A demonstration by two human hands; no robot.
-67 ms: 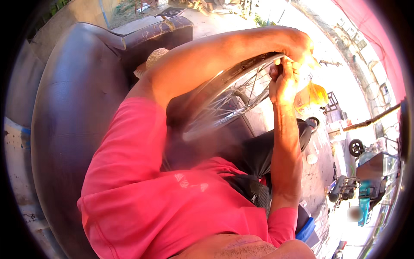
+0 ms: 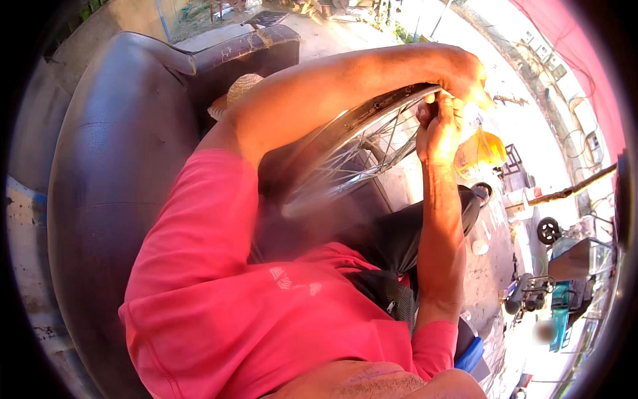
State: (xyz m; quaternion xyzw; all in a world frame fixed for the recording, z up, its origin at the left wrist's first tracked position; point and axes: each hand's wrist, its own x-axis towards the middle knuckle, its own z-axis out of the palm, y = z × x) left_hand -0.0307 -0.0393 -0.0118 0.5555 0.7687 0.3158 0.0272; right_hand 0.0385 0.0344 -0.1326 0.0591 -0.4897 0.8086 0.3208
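Note:
My left arm arches over a spoked bicycle wheel [image 2: 372,153], and my left hand [image 2: 468,80] curls at the top of its rim, the fingers partly lost in glare. Just below it, my right hand [image 2: 438,133] is closed on the rim [image 2: 422,96], thumb and fingers bent around it. A dark tyre edge [image 2: 372,106] runs along the rim under my left forearm. The wheel's lower part is hazy in the picture, above my lap and black-trousered leg [image 2: 392,233].
A worn dark leather sofa [image 2: 113,186] fills the left, with a straw hat [image 2: 240,90] behind my arm. An orange-yellow object [image 2: 485,149] is beyond my hands. On the right are a pole [image 2: 571,186], a small black wheel [image 2: 548,230] and assorted equipment [image 2: 525,292].
Both hands and the top of the wheel have shifted very slightly down and to the right, with the grip looking the same.

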